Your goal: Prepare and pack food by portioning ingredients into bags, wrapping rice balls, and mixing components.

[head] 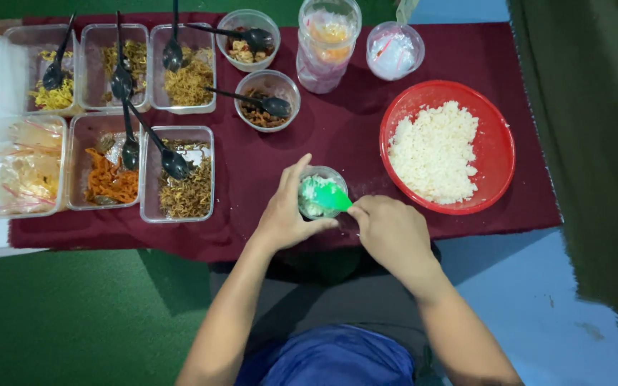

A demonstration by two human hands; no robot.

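Observation:
My left hand [285,214] wraps around a small clear cup [320,191] partly filled with white rice, on the dark red cloth [337,129]. My right hand [393,232] grips a green spoon [332,196] whose bowl sits inside the cup on the rice. A red bowl [497,146] holding a heap of white rice stands just right of the cup.
Several clear rectangular tubs [180,171] of noodles and shredded food with black spoons sit at the left. Two round cups [266,100] with dark food, a stack of clear cups [327,43] and a lidded cup [395,50] stand at the back. Green and blue floor lies around.

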